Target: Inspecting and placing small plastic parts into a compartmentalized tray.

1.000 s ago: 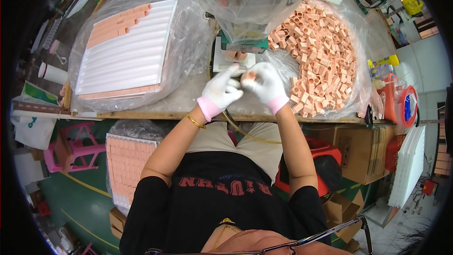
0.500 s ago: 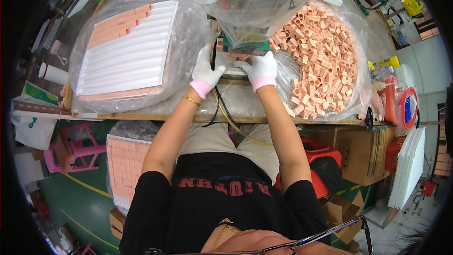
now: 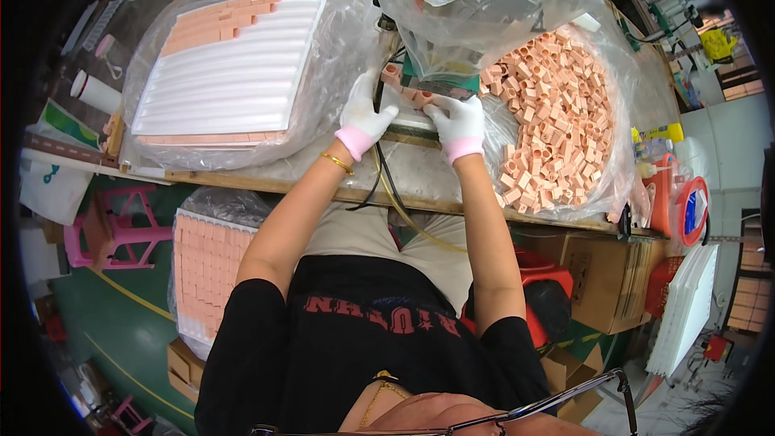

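Observation:
Both my hands wear white gloves with pink cuffs and work at a small green machine (image 3: 442, 85) partly covered by clear plastic sheeting. Along its left side, beside a black cable, my left hand (image 3: 367, 111) is open, fingers stretched forward and thumb apart. My right hand (image 3: 460, 123) is at the front of the machine with its fingers curled and closed. Its thumb and fingertips are at some small peach plastic parts (image 3: 420, 98) lying between the hands; whatever is pinched there is hidden.
A heap of peach tubular pieces (image 3: 557, 121) lies on plastic to the right. At left, a white ridged tray (image 3: 230, 73) holds rows of such pieces at its far end. Cables hang over the table edge (image 3: 315, 188). Below are a filled tray (image 3: 208, 266), pink stool (image 3: 121, 230) and cardboard boxes (image 3: 605, 278).
The whole view has shifted and tilted a little. My left thumb has drawn nearer its fingers. My right hand stays at the front of the machine, its fingers still curled.

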Demonstrator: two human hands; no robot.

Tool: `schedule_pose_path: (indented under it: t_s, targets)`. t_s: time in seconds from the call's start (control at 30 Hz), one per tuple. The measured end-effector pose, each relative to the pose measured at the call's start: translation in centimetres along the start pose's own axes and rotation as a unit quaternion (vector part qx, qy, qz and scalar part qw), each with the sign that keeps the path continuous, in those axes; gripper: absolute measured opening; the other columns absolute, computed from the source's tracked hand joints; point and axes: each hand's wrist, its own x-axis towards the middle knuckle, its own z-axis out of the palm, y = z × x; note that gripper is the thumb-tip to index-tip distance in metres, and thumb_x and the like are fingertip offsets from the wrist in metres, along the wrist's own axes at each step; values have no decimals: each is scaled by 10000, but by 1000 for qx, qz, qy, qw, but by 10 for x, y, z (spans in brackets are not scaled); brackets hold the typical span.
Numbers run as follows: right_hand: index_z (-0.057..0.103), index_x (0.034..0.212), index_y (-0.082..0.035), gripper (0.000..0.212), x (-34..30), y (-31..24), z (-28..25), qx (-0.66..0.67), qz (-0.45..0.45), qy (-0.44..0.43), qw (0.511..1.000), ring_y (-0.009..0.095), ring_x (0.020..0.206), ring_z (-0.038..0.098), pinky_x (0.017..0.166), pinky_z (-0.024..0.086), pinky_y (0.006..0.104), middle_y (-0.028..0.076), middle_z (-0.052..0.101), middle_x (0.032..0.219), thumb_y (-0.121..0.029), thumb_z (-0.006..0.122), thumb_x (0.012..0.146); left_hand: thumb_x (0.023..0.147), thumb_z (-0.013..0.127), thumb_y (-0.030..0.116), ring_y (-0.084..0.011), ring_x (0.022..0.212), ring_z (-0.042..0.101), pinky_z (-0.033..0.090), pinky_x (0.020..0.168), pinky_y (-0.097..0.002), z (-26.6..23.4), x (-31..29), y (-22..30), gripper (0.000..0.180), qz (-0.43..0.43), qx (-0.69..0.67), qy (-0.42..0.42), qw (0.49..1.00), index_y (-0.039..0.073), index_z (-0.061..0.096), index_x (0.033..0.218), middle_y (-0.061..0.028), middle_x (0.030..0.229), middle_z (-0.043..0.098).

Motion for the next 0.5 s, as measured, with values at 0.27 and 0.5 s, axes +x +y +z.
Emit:
schedule_pose_path:
  t_s: [0.27, 0.5]
  targets:
    - [716, 809, -69, 204, 5, 7, -14, -6, 25, -26, 999, 304, 814, 571, 745, 470, 365, 152, 579, 862, -219, 750, 676, 684, 736, 238, -318, 1267, 422, 333, 1055, -362, -3, 3, -8, 856, -3, 5, 2, 1000, -25, 320, 1384, -220, 1352, 436]
    - [620, 968, -5, 357, 22, 13, -17, 151, 23, -95, 984, 240, 848, 584, 770, 478, 339, 126, 590, 940, -166, 766, 683, 609, 796, 331, -353, 1209, 430, 331, 1041, -380, -3, 30, -4, 865, 10, -40, -20, 999, -8, 421, 1312, -232, 1271, 471]
